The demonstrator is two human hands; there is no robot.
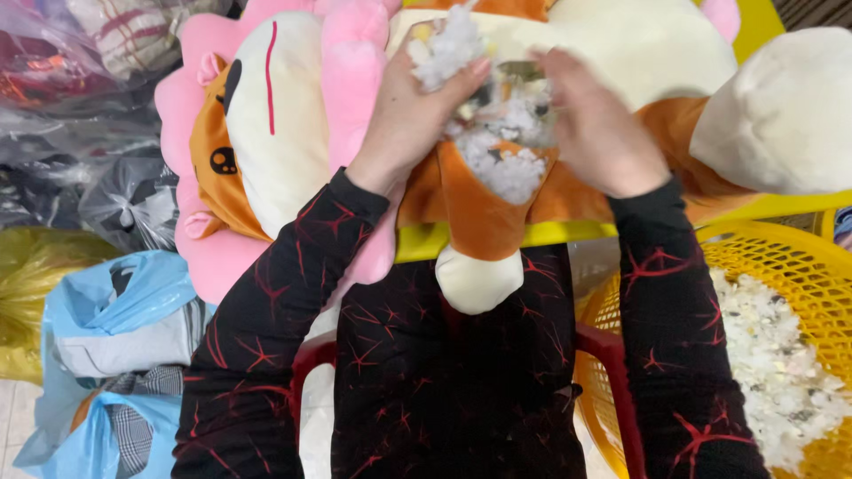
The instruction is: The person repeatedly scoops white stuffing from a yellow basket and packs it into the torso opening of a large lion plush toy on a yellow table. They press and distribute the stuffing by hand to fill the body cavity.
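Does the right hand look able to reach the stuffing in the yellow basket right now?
Probably yes: the yellow basket sits open beside the right hand, its stuffing uncovered.

Bright, even indoor light with soft shadows; the right hand (596, 120) is motion-blurred.

Several soft plastic bags are sitting along the left edge. A light blue bag (115, 306) is lying open at lower left, showing grey and checked cloth inside. Beside it, a crumpled yellow-gold bag (31, 275) is resting against the edge. Above them, a grey bag (133, 200) and clear bags (62, 62) holding striped and red fabric are piling up.
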